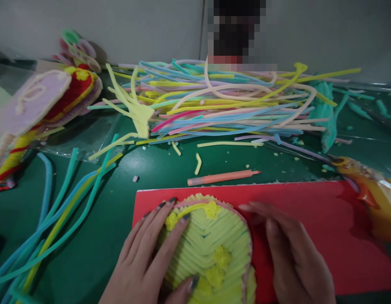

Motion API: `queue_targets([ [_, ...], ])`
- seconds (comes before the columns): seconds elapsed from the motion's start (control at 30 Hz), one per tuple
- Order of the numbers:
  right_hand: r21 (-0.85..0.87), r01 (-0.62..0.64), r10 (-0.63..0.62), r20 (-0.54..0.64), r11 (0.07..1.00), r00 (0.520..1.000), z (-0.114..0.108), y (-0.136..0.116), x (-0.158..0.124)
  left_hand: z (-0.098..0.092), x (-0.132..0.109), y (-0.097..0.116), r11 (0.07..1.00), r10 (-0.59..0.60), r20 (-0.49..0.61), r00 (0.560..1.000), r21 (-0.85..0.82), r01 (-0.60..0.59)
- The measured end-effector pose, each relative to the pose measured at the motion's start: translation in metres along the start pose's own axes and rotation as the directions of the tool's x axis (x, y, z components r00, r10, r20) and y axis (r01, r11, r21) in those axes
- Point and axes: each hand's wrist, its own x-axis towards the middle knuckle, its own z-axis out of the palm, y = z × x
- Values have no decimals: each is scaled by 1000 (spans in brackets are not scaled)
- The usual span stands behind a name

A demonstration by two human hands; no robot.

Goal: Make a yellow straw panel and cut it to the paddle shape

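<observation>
A round piece made of light-green fuzzy stems (211,249), with yellow blobs and a pink rim, lies on a red board (309,211) at the bottom centre. My left hand (147,257) lies flat on its left side, fingers stretched over the top edge and thumb on its lower part. My right hand (293,257) rests on the red board against the piece's right rim, fingers extended along the edge.
A big heap of coloured fuzzy stems (227,101) covers the back of the green table. More long stems (56,219) lie at the left. Finished fuzzy pieces (49,101) sit at far left. A yellow glue gun (373,194) lies at right; a pink stick (220,177) lies above the board.
</observation>
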Motion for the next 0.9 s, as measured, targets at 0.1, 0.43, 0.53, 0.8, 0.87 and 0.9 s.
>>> queue_targets([
  [0.1, 35, 16, -18, 36, 999, 999, -1, -1, 0, -2, 1, 1, 1000, 1, 4, 1000, -9, 0],
  [0.43, 82, 94, -97, 29, 992, 995, -1, -2, 7, -4, -1, 5, 960, -199, -69, 978, -212, 181],
  [0.53, 63, 131, -133, 18, 989, 991, -1, -1, 6, -10, -2, -3, 929, -333, -164, 929, -227, 293],
  [0.8, -81, 177, -170, 88, 981, 982, -5, 7, 4, -10, 3, -14, 884, -447, -161, 880, -230, 406],
  [0.87, -90, 209, -198, 117, 974, 973, -5, 8, 3, -9, 2, -12, 884, -444, -158, 882, -237, 402],
  [0.9, -88, 205, -194, 120, 975, 974, -5, 8, 1, -10, 2, -12, 885, -441, -159, 883, -239, 399],
])
